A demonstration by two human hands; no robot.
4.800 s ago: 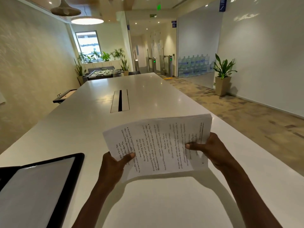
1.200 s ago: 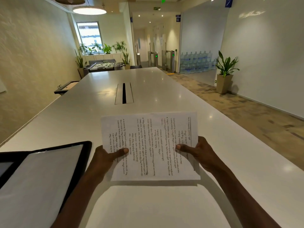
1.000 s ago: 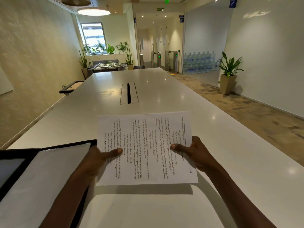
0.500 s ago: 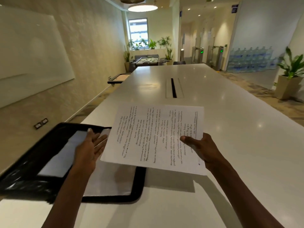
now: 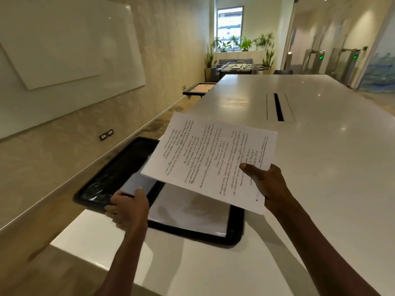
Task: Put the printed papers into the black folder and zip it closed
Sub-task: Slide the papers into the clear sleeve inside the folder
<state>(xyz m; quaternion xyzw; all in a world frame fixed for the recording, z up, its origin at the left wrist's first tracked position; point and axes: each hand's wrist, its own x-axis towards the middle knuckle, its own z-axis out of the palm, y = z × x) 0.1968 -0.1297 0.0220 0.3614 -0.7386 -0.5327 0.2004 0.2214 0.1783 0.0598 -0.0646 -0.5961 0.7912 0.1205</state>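
Left hand (image 5: 128,207) now off the printed papers (image 5: 210,161), gripping the black folder's (image 5: 235,231) inner flap at 8 o'clock; right hand (image 5: 268,184) pinches the stack above it, so hold the flap up and slide in flat.

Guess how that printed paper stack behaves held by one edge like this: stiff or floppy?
Probably floppy but manageable: the printed papers are held only by the right hand at one edge, and the far side stays nearly flat, suggesting several sheets. Likely light. Loose sheets could fan or slide apart; no clip or staple is visible.
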